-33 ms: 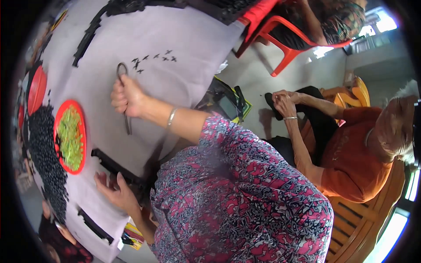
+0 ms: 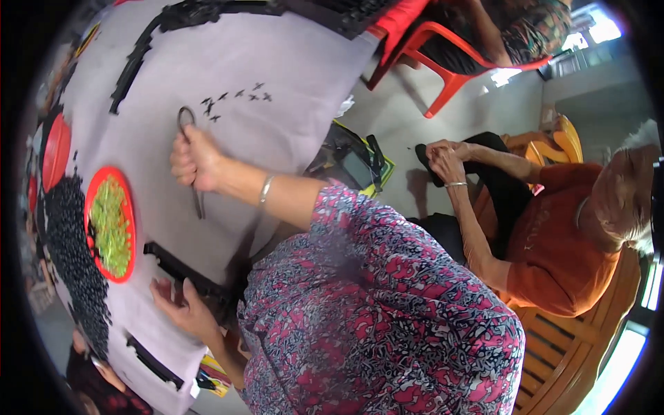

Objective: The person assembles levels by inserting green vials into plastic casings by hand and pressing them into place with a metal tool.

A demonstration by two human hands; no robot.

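My right hand (image 2: pixel 199 160) is closed around a thin metal tool with a looped end (image 2: pixel 186 116). The loop stands out past my thumb, and a straight shaft comes out on the other side of the fist. Beyond this hand, several small black cross-shaped pieces (image 2: pixel 240 94) lie scattered on the pale cloth (image 2: pixel 277 55). My left hand (image 2: pixel 185 309) is open with fingers apart and holds nothing visible. It is closest to a black notched strip (image 2: pixel 181 268) at the near table edge. A red oval tray (image 2: pixel 130 207) holds small yellow-green pieces (image 2: pixel 111 228).
Left of the tray spreads a heap of small black pieces (image 2: pixel 72 256), with a red bowl (image 2: pixel 57 152) behind. More black strips (image 2: pixel 131 76) lie far left and another black strip (image 2: pixel 153 361) near left. A seated person (image 2: pixel 560 235) and a red chair (image 2: pixel 443 90) are at right.
The whole view has shifted slightly, with the table contents sitting a little differently in the picture. Both hands keep the same pose, and the right still grips the looped metal tool.
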